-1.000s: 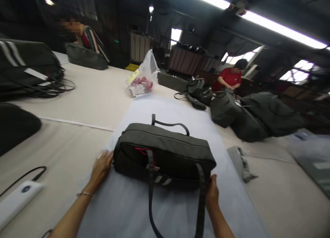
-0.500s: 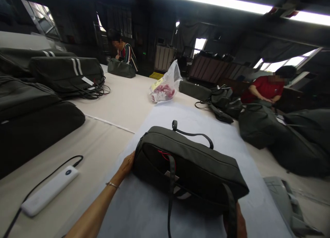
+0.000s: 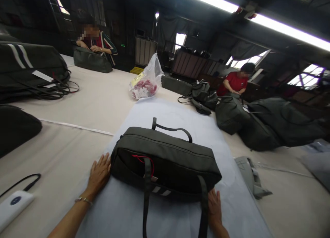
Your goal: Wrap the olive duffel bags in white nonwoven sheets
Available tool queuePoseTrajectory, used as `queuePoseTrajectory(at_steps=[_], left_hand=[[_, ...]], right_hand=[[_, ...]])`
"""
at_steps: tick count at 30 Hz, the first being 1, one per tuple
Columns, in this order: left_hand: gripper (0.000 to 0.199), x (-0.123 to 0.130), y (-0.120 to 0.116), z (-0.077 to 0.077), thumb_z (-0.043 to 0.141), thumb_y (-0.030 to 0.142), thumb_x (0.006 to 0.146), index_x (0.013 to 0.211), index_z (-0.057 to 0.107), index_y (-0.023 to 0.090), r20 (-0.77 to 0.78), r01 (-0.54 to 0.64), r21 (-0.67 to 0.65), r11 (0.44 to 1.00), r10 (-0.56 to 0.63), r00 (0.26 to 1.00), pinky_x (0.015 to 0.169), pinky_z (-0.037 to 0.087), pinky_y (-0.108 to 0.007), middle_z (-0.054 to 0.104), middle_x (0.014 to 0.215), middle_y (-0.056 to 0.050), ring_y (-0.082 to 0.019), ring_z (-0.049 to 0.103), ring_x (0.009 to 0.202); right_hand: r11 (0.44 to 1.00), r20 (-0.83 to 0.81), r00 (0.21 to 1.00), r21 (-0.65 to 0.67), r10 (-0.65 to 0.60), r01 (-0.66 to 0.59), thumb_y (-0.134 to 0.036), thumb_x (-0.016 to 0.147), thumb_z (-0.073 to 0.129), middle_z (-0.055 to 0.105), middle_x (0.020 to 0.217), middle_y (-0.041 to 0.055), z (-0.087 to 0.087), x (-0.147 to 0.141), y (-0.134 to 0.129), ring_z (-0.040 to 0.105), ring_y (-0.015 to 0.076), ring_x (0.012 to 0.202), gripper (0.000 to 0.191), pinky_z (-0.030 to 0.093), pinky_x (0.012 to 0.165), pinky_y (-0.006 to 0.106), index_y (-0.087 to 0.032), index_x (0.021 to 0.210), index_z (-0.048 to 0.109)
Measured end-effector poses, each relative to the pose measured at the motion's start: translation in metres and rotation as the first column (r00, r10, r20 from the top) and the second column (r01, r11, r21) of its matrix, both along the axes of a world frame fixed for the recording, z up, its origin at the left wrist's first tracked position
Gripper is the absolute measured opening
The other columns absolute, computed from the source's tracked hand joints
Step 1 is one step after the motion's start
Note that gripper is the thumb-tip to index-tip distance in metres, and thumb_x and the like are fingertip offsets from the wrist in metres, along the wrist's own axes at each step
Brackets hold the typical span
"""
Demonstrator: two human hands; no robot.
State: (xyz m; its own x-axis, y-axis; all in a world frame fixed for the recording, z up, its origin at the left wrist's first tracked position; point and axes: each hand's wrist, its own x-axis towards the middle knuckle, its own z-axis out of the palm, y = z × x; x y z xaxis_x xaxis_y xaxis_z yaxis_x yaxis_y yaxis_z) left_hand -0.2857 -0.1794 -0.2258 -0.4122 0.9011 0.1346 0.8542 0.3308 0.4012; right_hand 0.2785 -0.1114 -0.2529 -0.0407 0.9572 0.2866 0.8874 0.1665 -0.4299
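Note:
A dark green duffel bag lies on a pale sheet, with one handle standing up at the far side and another handle hanging down the near side. On its near face show a red cord and two white stripes. My left hand rests with fingers spread at the bag's left end, close against it. At the right end my right hand lies with outstretched fingers, partly hidden behind a strap. Neither hand grips anything.
Stacked dark bags stand at left, more bags at right. A clear plastic bag with red contents sits ahead. A white power bank lies at lower left, grey pieces at right. Two people work across the table.
Both hands have loosened from the bag's ends, and the left hand's fingers have spread. The bag appears lower on the sheet. My view has turned to the right.

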Motion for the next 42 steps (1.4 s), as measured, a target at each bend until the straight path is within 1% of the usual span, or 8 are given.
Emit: queuePoseTrajectory(at_steps=[6,12,16,19,26,30,34,42], left_hand=[[0.048,-0.003,0.001,-0.007,0.03,0.023,0.094,0.136,0.053,0.018,-0.108,0.0,-0.09,0.996,-0.01,0.994,0.113,0.029,-0.056,0.047,0.148,-0.013,-0.031,0.039,0.14],[0.062,0.035,-0.022,0.061,0.037,0.021,0.095,0.154,0.018,0.022,-0.127,-0.061,0.508,0.859,0.145,0.981,0.117,0.026,-0.055,0.033,0.156,-0.015,-0.029,0.026,0.146],[0.073,0.097,-0.03,0.131,0.052,0.014,0.09,0.153,0.022,0.034,-0.313,0.334,0.643,0.689,-0.162,0.936,0.12,0.021,-0.056,0.028,0.16,-0.005,-0.029,0.023,0.147],[0.053,0.136,-0.015,0.161,0.056,0.018,0.089,0.14,0.048,0.032,-0.415,0.581,0.51,0.634,-0.41,0.812,0.121,0.015,-0.055,0.04,0.154,-0.005,-0.029,0.028,0.146],[0.02,0.139,0.021,0.217,0.051,0.034,0.095,0.104,0.065,0.023,0.058,0.433,0.573,0.696,-0.562,0.825,0.104,0.044,-0.04,0.07,0.116,-0.006,-0.022,0.062,0.114],[0.026,0.116,0.039,0.256,0.052,0.045,0.092,0.096,0.066,0.023,0.262,0.199,0.486,0.851,-0.359,0.896,0.081,0.05,-0.031,0.069,0.099,-0.004,-0.02,0.065,0.091],[0.021,0.107,0.073,0.271,0.058,0.04,0.087,0.094,0.065,0.022,0.249,0.263,0.454,0.851,-0.405,0.88,0.089,0.043,-0.033,0.067,0.104,-0.006,-0.023,0.06,0.099],[0.029,0.104,0.108,0.238,0.05,0.039,0.085,0.069,0.063,0.018,0.361,0.484,0.267,0.833,-0.553,0.751,0.059,0.036,-0.027,0.06,0.063,-0.001,-0.016,0.053,0.061]], right_hand=[[0.993,-0.045,0.999,-0.111,0.021,-0.026,-0.04,0.071,0.045,0.07,0.117,0.0107,-0.01,0.008,0.004,0.052,0.0418,0.125,0.043,0.028,0.108,0.069,-0.029,0.101,0.074],[0.945,-0.321,0.909,0.101,-0.266,0.312,-0.05,0.085,0.043,0.062,0.128,0.0178,0.103,-0.019,0.014,0.056,0.0355,0.123,0.058,0.042,0.105,0.056,-0.014,0.128,0.059],[0.864,-0.099,0.964,0.472,0.248,-0.174,-0.03,0.09,0.052,0.056,0.138,0.0117,0.201,-0.068,0.001,0.049,0.0292,0.131,0.045,0.036,0.113,0.055,-0.02,0.133,0.055],[0.698,0.169,0.775,0.349,0.609,-0.625,-0.013,0.09,0.048,0.058,0.137,0.0063,0.238,-0.108,-0.01,0.047,0.0262,0.134,0.046,0.035,0.114,0.055,-0.027,0.133,0.056],[0.685,0.027,0.689,0.081,0.724,-0.724,-0.022,0.089,0.059,0.073,0.107,0.0037,0.261,-0.177,-0.016,0.066,0.0214,0.105,0.027,0.048,0.101,0.043,-0.027,0.114,0.068],[0.958,-0.257,0.927,0.163,0.272,-0.235,-0.048,0.084,0.064,0.07,0.113,0.0089,0.283,-0.17,-0.01,0.066,0.0245,0.101,0.044,0.053,0.086,0.037,-0.021,0.119,0.063],[0.984,-0.312,0.945,0.116,-0.094,0.136,-0.062,0.08,0.062,0.068,0.075,0.0042,0.283,-0.157,-0.028,0.061,0.0193,0.066,0.044,0.047,0.06,0.029,-0.018,0.084,0.067],[0.943,-0.102,0.957,-0.174,0.271,-0.286,-0.034,0.075,0.073,0.069,0.075,0.0021,0.22,-0.257,-0.049,0.064,0.0207,0.072,0.011,0.042,0.063,0.028,-0.024,0.077,0.071]])
